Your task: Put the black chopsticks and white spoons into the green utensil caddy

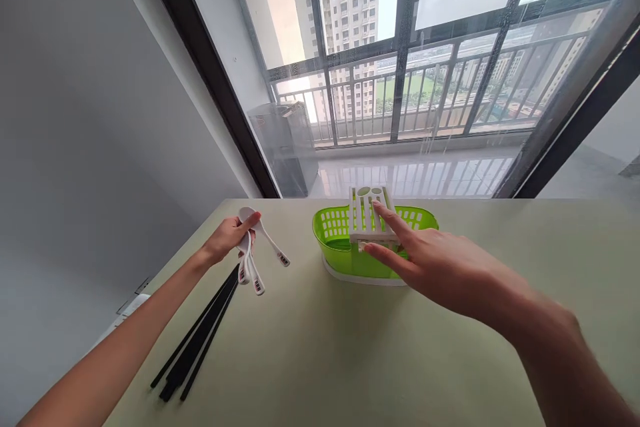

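My left hand (231, 238) is closed around several white spoons (253, 278) over the left part of the table. Their bowls are up by my fingers, and their patterned handle ends point down. My right hand (407, 250) grips a white slotted rack (367, 224), its index finger on the top and its thumb at the front edge. Two oval holes show at the rack's far end. The rack sits across the middle of a green basket (340, 257) with perforated sides and a white base, and hides part of its inside.
Several black chopsticks (200, 334) lie on the pale green table (320, 360), below my left hand. Beyond the table's far edge is a glass window (450, 80) with a railing behind it. A grey wall (90, 147) stands at the left.
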### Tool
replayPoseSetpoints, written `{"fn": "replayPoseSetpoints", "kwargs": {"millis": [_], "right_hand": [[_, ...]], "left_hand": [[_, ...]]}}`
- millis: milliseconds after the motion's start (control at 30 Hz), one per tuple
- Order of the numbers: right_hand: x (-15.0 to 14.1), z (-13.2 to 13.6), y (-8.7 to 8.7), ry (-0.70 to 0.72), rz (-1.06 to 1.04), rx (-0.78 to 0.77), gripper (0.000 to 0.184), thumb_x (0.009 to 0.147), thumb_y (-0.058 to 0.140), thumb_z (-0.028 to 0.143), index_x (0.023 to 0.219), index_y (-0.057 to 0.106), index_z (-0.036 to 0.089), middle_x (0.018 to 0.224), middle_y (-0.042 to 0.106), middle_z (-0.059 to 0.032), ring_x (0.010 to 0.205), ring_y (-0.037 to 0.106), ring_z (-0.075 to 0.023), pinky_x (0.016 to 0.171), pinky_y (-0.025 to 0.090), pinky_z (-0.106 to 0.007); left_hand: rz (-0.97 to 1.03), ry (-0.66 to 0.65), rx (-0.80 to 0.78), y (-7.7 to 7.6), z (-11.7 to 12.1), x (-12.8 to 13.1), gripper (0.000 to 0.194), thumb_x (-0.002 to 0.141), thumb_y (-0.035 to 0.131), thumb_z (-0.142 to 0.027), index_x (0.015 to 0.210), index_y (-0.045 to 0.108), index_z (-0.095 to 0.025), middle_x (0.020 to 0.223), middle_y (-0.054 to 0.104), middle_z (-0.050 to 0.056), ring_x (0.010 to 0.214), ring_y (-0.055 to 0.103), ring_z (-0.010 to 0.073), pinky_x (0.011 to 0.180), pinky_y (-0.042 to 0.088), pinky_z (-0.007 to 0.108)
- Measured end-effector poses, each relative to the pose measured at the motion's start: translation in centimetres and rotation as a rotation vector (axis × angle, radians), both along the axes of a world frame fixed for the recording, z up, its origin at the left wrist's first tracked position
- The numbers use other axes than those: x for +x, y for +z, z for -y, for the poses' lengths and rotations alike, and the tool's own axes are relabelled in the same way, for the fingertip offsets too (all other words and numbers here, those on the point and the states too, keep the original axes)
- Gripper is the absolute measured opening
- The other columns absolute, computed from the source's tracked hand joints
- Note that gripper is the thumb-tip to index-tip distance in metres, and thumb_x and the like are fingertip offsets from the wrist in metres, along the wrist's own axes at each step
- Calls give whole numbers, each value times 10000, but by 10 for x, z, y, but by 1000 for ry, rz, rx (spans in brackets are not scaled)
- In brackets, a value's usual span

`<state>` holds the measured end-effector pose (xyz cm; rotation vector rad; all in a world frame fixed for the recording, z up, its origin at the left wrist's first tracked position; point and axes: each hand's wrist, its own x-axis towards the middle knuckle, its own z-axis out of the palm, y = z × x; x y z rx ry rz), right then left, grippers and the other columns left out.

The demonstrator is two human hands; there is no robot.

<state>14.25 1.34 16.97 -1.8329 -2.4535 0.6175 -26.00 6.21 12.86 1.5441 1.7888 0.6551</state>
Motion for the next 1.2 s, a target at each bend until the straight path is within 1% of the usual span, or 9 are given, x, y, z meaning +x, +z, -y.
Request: {"fn": "replayPoseSetpoints", "kwargs": {"millis": [100, 200, 333, 467, 600, 700, 867, 1033, 1200], "right_hand": [[1, 0, -2, -5, -8, 1, 782, 1008, 236, 690, 1672, 53, 320, 1248, 747, -113, 1076, 717, -378, 818, 501, -437], [2, -1, -4, 2, -10, 4, 782, 1005, 226, 697, 1672, 59, 324, 1185, 771, -102, 1023, 731, -373, 800, 498, -431], [2, -1, -5, 36, 10, 8, 767, 1010, 200, 685, 1672, 71, 321, 1207, 760, -111, 989, 737, -370, 774, 496, -423], [3, -1, -8, 6, 7, 31, 797, 994, 183, 723, 1670, 28, 332, 1128, 780, -105, 925, 745, -366, 730, 499, -414], [3, -2, -10, 0, -5, 33, 790, 990, 191, 727, 1668, 38, 350, 1131, 781, -95, 925, 746, -363, 722, 503, -415], [3, -2, -9, 6, 10, 35, 789, 989, 180, 726, 1669, 52, 346, 1126, 782, -104, 936, 745, -371, 717, 504, -421], [2, -2, -5, 14, 23, 21, 805, 999, 188, 706, 1674, 32, 295, 1148, 774, -137, 982, 739, -378, 741, 511, -431], [2, -2, -5, 13, 9, 33, 809, 992, 179, 727, 1672, 42, 312, 1142, 774, -135, 961, 740, -366, 725, 508, -413], [3, -3, -4, 10, 15, 21, 809, 997, 194, 715, 1674, 51, 295, 1104, 780, -141, 958, 739, -370, 729, 500, -414]], "left_hand": [[-74, -110, -196, -16, 14, -13, 706, 832, 541, -814, 522, 533, -180, 463, 602, 36, 351, 497, 126, 392, 379, 243], [-165, -200, -291, -28, 23, -18, 678, 821, 553, -809, 573, 563, -179, 487, 583, 10, 359, 479, 124, 378, 325, 239], [-299, -275, -243, -40, 27, -24, 678, 826, 522, -818, 593, 539, -182, 525, 535, -4, 428, 477, 124, 421, 293, 235], [-409, -297, -194, -47, 30, -26, 650, 800, 567, -807, 626, 554, -181, 536, 481, -25, 445, 433, 114, 431, 239, 240], [-454, -375, -146, -49, 35, -24, 603, 833, 571, -758, 692, 612, -173, 589, 523, -26, 493, 417, 109, 461, 243, 237], [-508, -449, -101, -50, 36, -22, 583, 868, 553, -723, 656, 559, -180, 574, 475, -39, 514, 354, 101, 488, 213, 240], [-679, -494, -25, -54, 39, -18, 580, 899, 511, -711, 625, 472, -202, 527, 415, -48, 490, 311, 110, 509, 190, 261], [-885, -473, 84, -48, 45, -9, 571, 967, 403, -693, 686, 548, -217, 577, 553, 8, 526, 508, 177, 546, 266, 277], [-1087, -437, 84, -30, 40, 2, 629, 978, 324, -733, 825, 654, -220, 823, 727, 82, 704, 681, 253, 613, 403, 300]]}}
